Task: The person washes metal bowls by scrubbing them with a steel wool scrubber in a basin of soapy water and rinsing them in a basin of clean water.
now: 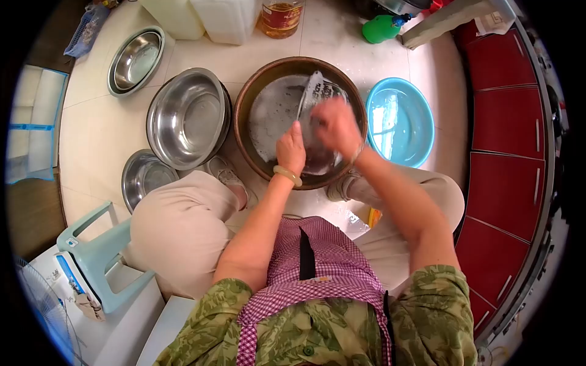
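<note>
A large brown-rimmed basin (pixel 242 135) stands on the floor between my feet, with foamy, cloudy water in it. Above the water, my left hand (pixel 292 149) is closed on the lower edge of a pale, flat object with dark markings (pixel 317 91), tilted upright in the basin. My right hand (pixel 337 125) is over the right part of the basin, beside the same object. Motion smears its fingers, and what they hold, if anything, cannot be made out.
Steel basins (pixel 188 119) stand on the left, with smaller bowls (pixel 139 60) behind. A blue basin of water (pixel 400 122) is close on the right. Plastic jugs, an amber bottle (pixel 281 18) and a green sprayer (pixel 381 29) line the back. Red cabinets (pixel 506 128) bound the right side.
</note>
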Action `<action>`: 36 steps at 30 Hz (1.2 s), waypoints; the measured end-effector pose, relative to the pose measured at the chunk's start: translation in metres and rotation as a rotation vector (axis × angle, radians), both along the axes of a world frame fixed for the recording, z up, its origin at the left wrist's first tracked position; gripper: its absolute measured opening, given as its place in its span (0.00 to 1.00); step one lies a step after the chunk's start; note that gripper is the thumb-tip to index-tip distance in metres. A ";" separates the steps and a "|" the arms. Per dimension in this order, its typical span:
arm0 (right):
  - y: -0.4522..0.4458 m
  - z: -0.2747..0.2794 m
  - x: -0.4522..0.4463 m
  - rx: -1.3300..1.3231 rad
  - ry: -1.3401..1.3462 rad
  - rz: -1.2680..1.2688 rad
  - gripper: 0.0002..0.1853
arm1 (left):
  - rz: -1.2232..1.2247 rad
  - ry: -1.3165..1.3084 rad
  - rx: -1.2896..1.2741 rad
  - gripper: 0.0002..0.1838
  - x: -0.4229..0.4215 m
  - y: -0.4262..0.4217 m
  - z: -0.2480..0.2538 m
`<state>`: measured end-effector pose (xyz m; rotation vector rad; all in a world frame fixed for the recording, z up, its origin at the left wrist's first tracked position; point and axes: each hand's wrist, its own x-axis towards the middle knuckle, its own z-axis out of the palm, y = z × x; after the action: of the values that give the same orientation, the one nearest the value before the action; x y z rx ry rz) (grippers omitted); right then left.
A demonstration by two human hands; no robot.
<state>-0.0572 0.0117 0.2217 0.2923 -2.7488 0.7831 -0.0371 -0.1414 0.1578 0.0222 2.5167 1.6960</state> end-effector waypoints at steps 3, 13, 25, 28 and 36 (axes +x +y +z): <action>0.044 -0.046 -0.025 0.133 -0.040 -0.330 0.10 | 0.048 -0.082 0.004 0.34 -0.004 -0.009 0.002; 0.046 -0.035 0.042 -0.382 -0.054 -0.583 0.12 | 0.018 -0.171 0.066 0.34 -0.015 -0.005 0.003; 0.002 -0.004 -0.002 0.083 0.108 0.029 0.13 | -0.041 -0.116 0.019 0.31 -0.001 0.004 0.009; -0.027 0.007 0.048 0.011 0.005 0.308 0.15 | -0.017 -0.081 0.058 0.31 0.002 0.007 0.010; -0.020 -0.001 0.003 0.100 0.091 0.004 0.10 | 0.032 -0.058 0.052 0.31 -0.005 0.003 0.004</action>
<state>-0.0541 -0.0085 0.2211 0.3453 -2.7070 0.6188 -0.0418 -0.1382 0.1613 -0.0625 2.4442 1.7467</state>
